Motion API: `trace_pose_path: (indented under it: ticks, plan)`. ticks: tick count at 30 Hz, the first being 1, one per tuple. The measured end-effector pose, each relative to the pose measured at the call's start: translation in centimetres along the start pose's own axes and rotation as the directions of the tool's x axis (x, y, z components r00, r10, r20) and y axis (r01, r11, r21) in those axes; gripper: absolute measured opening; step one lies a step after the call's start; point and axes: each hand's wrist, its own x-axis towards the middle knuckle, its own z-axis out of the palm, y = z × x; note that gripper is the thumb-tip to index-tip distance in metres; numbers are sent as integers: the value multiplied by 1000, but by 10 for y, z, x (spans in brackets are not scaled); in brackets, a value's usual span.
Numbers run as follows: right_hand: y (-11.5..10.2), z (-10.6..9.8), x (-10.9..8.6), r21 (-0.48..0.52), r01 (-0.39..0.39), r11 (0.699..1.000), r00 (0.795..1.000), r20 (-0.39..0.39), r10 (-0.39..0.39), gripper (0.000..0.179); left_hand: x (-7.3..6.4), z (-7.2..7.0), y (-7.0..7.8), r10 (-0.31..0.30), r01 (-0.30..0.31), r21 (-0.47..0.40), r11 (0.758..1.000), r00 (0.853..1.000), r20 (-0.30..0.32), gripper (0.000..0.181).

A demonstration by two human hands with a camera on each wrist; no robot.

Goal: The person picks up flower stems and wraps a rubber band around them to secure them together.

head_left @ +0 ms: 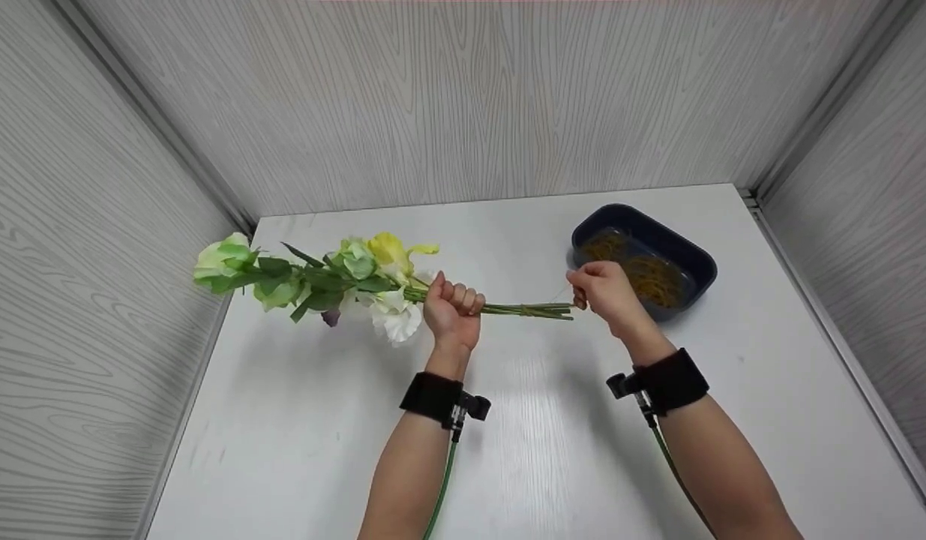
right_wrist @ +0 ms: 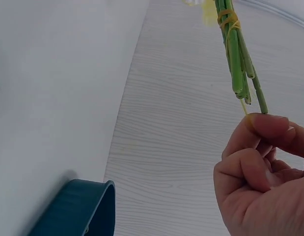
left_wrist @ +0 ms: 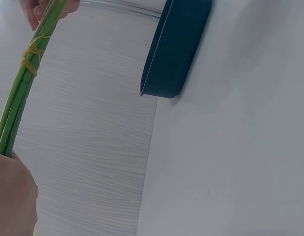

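Note:
My left hand grips a bouquet of flowers by its green stems, holding it sideways above the table. Yellow, white and pale green blooms lie to the left; bare stem ends stick out to the right. A yellow rubber band is wound round these stems, clear in both wrist views. Just past the stem tips, my right hand pinches a stretched strand of the rubber band between thumb and forefinger. In the right wrist view its other fingers are curled in.
Behind the right hand, a dark blue tray holds loose yellow rubber bands. It stands on a white table, near the back right. Wood-grain panels rise at the back and both sides.

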Motion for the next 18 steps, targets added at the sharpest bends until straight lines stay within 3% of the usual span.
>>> trace_pose_path:
  ticks: [14,18]
  plan:
    - [-10,7,-12,-217,86,972,995,-37,-96,29,4,0,0,142,-141,30,990,989,-42,49]
    - [-12,12,-15,-263,103,959,992,-40,-118,30,3,1,-1,153,-151,69,986,988,-21,51]
